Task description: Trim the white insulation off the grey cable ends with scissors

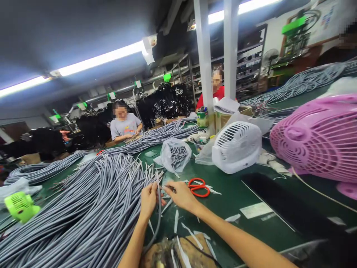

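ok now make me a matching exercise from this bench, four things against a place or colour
Things:
1 scissors
2 cable
3 bag
4 white fan

Place or colour:
a clear plastic
b in the left hand
c just left of the pink fan
d red handles, beside the right hand

Pairs: 1-d, 2-b, 3-a, 4-c
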`<action>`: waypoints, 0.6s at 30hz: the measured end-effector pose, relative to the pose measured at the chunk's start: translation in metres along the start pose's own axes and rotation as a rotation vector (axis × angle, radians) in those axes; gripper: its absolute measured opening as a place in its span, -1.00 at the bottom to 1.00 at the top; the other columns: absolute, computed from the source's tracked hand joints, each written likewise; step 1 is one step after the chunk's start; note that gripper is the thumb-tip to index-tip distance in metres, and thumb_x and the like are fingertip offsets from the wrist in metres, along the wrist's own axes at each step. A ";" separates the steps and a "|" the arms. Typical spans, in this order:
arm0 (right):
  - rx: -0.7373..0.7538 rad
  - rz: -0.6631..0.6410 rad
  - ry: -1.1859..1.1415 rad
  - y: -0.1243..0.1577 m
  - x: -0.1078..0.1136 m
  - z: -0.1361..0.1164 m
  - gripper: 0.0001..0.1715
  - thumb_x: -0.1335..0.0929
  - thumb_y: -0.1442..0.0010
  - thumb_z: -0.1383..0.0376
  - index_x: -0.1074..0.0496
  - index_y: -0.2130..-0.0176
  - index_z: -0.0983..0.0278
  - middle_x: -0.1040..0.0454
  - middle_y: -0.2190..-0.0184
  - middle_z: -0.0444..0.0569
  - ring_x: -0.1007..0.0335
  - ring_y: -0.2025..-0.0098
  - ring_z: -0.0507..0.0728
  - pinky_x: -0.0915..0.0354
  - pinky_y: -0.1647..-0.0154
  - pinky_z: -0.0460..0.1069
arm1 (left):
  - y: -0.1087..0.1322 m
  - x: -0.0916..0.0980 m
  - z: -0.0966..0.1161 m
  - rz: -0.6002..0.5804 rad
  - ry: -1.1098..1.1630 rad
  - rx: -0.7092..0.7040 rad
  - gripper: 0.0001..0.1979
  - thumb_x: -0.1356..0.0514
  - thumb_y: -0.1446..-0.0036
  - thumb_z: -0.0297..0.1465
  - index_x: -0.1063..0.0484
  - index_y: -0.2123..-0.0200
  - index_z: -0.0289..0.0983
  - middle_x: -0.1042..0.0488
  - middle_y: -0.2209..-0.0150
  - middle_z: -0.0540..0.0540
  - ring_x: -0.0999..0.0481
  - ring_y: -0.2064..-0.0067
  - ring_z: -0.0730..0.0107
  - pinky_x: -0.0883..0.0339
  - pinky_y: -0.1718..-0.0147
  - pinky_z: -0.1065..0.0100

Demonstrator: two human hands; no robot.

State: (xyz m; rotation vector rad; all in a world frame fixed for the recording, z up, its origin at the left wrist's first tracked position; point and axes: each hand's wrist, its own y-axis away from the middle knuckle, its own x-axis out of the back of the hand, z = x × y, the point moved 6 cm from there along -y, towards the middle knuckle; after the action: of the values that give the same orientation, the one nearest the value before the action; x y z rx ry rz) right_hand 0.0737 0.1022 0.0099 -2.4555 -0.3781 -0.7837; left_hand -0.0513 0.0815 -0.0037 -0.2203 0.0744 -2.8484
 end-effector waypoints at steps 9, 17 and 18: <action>0.078 0.167 -0.021 -0.002 0.015 0.001 -0.72 -0.26 -0.12 0.33 -0.38 0.58 0.29 -0.41 0.63 -0.11 -0.22 0.59 0.01 -0.06 0.54 -0.11 | 0.000 -0.003 -0.001 -0.015 0.098 0.022 -0.48 -0.13 0.26 0.12 -0.22 0.58 -0.26 -0.30 0.73 0.09 -0.25 0.79 0.49 -0.16 0.79 0.42; 0.037 0.215 -0.081 -0.001 0.028 0.002 -0.84 -0.26 -0.13 0.36 -0.42 0.42 0.30 -0.47 0.49 -0.06 -0.32 0.47 0.04 -0.18 0.40 -0.09 | 0.002 -0.004 0.001 -0.069 0.211 0.108 -0.49 -0.21 0.31 0.05 -0.26 0.55 -0.29 -0.32 0.69 0.09 -0.25 0.74 0.58 -0.16 0.73 0.48; 0.040 0.220 -0.091 -0.001 0.029 0.002 -0.83 -0.26 -0.13 0.35 -0.42 0.42 0.30 -0.46 0.50 -0.07 -0.31 0.48 0.04 -0.18 0.41 -0.09 | 0.002 -0.003 0.002 -0.066 0.218 0.114 -0.49 -0.20 0.31 0.06 -0.28 0.53 -0.30 -0.33 0.68 0.08 -0.25 0.74 0.59 -0.15 0.73 0.48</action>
State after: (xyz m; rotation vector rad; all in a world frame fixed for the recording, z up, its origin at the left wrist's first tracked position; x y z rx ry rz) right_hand 0.0967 0.1066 0.0262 -2.4482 -0.1508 -0.5680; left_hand -0.0479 0.0805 -0.0024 0.1146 -0.0523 -2.9195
